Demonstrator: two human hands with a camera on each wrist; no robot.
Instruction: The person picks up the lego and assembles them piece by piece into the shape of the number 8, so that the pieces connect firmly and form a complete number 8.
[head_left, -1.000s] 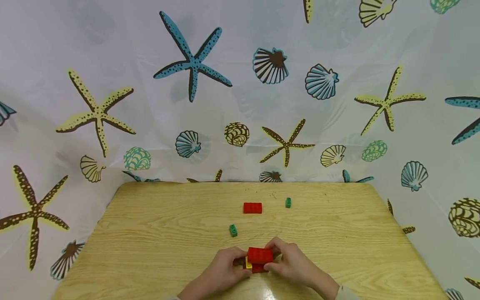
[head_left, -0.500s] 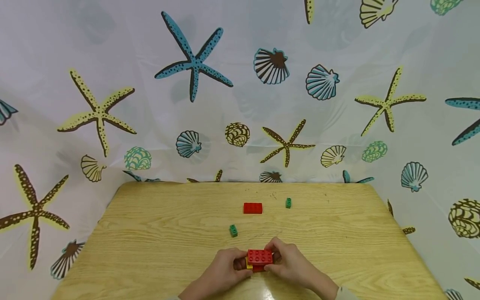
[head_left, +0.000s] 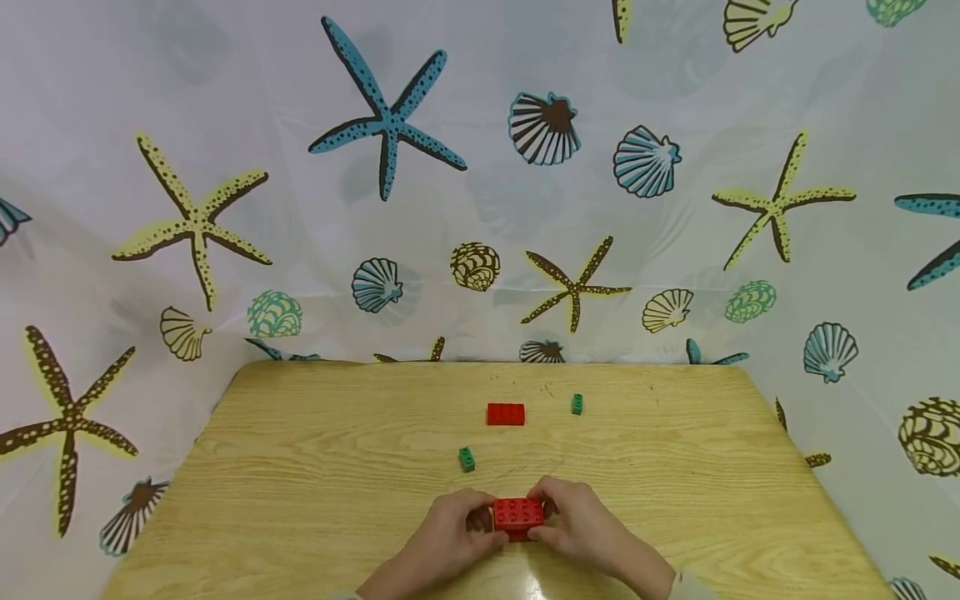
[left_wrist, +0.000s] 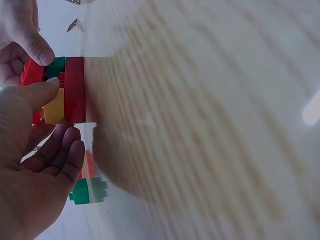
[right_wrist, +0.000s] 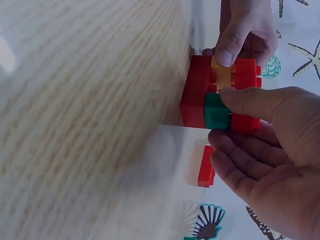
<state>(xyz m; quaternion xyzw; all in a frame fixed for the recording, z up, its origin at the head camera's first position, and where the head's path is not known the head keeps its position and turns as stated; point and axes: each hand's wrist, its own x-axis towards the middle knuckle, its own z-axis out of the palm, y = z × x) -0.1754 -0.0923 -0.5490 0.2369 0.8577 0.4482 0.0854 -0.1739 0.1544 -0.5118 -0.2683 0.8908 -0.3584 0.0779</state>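
Note:
A small stack of toy building bricks stands on the table near its front. Its base is a red brick (right_wrist: 192,92) lying on the wood. Above that, a yellow brick (left_wrist: 54,107) sits on the left side and a green brick (right_wrist: 215,112) on the right, with a gap between them. A second red brick (head_left: 517,512) covers both, studs up; whether it is fully pressed down, I cannot tell. My left hand (head_left: 453,533) pinches the stack's left end, thumb at the yellow brick. My right hand (head_left: 581,525) pinches the top red brick's right end, thumb touching the green brick too.
Beyond the hands lie a loose green brick (head_left: 467,459), another red brick (head_left: 506,414) and a second small green brick (head_left: 577,404) farther right. A curtain (head_left: 480,208) printed with starfish and shells surrounds the wooden table (head_left: 337,433) on the back and sides.
The top red brick, first tilted with its studs hardly seen, has levelled and come down over the yellow and green bricks, hiding the yellow in the head view. Both hands stay at the stack.

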